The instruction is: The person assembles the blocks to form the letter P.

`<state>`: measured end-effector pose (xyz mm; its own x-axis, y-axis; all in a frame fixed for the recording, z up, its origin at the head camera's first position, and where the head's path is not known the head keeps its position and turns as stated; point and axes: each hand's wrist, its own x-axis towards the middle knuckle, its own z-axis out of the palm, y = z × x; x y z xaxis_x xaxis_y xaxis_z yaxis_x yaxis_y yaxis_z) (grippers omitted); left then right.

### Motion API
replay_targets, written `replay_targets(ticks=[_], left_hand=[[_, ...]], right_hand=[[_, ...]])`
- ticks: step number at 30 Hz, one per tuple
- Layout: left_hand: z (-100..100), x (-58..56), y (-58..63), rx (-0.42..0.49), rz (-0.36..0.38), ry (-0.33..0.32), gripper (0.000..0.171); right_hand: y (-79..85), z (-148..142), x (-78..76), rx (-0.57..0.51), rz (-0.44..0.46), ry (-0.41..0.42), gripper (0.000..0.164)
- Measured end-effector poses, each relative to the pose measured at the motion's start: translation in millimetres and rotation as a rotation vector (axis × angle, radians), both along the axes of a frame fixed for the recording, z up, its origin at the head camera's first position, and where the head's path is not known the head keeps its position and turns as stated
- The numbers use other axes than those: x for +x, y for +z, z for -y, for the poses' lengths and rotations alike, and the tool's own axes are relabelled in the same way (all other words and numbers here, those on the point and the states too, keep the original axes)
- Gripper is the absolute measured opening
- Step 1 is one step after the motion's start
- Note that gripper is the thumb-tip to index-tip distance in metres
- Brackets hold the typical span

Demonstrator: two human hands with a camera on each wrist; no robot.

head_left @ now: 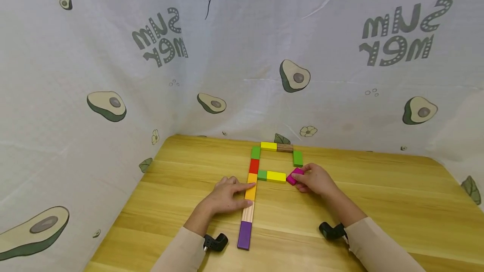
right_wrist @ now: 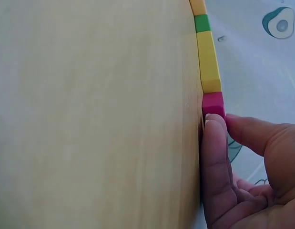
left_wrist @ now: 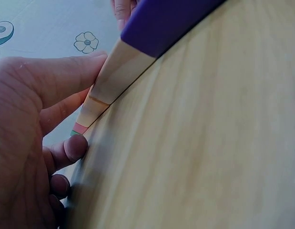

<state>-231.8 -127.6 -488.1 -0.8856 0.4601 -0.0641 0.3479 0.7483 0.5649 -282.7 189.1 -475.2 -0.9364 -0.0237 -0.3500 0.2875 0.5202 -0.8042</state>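
Coloured wooden blocks lie on the table in a P-like outline. My right hand (head_left: 316, 180) pinches a magenta block (head_left: 294, 176) between thumb and fingers, tilted at the right end of the yellow block (head_left: 276, 176). In the right wrist view, the magenta block (right_wrist: 213, 103) lies close against that yellow block (right_wrist: 208, 62). My left hand (head_left: 227, 196) rests by the long column, index fingertip on the orange block (head_left: 251, 192) and thumb at the plain wood block (head_left: 247, 213). Below that lies a purple block (head_left: 244, 235). A green block (head_left: 298, 158) sits just above the magenta one.
Higher in the column are a red block (head_left: 254, 166) and a green block (head_left: 256, 152). A yellow block (head_left: 269, 146) and a dark brown block (head_left: 285, 148) form the top. Behind the wooden table (head_left: 181, 171) hangs a white avocado-print sheet (head_left: 242, 53).
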Motion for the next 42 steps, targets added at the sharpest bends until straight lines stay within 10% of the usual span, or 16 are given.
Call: replay_targets(ticks=[42], left_hand=[[1.8,-3.0,-4.7,0.001,0.006,0.005,0.059]], right_hand=[[-10.4,1.7,-4.4,-0.042,-0.040,-0.045,0.057]])
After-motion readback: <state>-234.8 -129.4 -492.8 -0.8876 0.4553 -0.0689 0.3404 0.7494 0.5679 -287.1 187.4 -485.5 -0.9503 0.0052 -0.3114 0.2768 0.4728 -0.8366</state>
